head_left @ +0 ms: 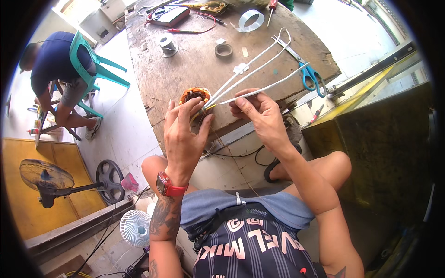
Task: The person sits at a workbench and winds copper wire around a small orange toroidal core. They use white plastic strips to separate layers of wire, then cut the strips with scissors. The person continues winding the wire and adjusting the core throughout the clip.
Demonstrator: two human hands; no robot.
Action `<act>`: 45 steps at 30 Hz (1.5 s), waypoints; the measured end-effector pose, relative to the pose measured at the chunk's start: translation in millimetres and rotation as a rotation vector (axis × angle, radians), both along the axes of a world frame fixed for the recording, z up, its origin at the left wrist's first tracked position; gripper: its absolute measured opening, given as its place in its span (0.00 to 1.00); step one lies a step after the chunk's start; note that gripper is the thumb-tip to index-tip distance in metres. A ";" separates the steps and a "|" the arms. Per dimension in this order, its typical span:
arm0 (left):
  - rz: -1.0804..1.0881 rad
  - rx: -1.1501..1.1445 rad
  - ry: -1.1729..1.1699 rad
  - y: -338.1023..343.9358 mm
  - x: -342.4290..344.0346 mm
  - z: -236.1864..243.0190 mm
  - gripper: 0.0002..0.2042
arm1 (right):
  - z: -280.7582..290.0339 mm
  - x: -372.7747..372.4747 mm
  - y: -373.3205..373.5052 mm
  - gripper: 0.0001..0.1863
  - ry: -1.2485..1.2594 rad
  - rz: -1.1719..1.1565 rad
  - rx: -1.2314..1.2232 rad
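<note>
My left hand (pixel 185 129) is curled over a round copper-wound motor part (pixel 193 92) at the wooden table's near edge, with its fingers around the wires there, including a thin yellow wire (pixel 211 106). My right hand (pixel 255 113) pinches a length of white sleeving (pixel 273 85) just right of the coil, its near end close to the yellow wire; whether they touch is unclear. More white sleeving (pixel 248 65) runs from the coil toward the back right, its looped end over blue-handled scissors (pixel 310 76). Some fingertips of both hands are hidden.
The table (pixel 153 78) bears a solder spool (pixel 167 44), tape rolls (pixel 223 50), a meter with leads (pixel 164 15) and a screwdriver (pixel 271 9). A co-worker (pixel 55 60) bends over by a teal chair at left. Two fans (pixel 46 178) stand low left; a dark-yellow panel (pixel 366 139) is at right.
</note>
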State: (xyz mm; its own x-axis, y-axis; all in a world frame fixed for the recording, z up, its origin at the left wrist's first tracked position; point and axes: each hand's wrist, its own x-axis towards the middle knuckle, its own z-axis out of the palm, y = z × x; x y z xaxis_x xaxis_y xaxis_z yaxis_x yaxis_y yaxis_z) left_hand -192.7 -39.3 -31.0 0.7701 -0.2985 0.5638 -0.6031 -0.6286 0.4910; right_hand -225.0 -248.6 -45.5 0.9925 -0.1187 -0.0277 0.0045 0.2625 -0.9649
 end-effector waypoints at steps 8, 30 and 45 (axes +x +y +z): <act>0.011 -0.032 0.031 0.9 1.0 -0.8 0.22 | 1.9 3.3 0.8 0.14 -0.012 0.010 -0.018; -0.037 -0.093 0.107 3.6 0.2 -0.7 0.16 | 15.2 13.2 2.4 0.15 0.087 0.099 0.016; -0.036 -0.166 0.105 2.9 -0.1 -6.0 0.13 | 10.9 19.2 9.6 0.17 0.191 0.224 0.105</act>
State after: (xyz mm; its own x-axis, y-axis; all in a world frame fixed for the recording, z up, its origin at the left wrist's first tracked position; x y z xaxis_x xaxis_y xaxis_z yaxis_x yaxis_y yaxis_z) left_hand -192.8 -36.4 -37.0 0.8178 -0.2367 0.5246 -0.5638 -0.5126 0.6476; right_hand -205.8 -239.0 -34.7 0.9694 0.1159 -0.2164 -0.2432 0.3346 -0.9104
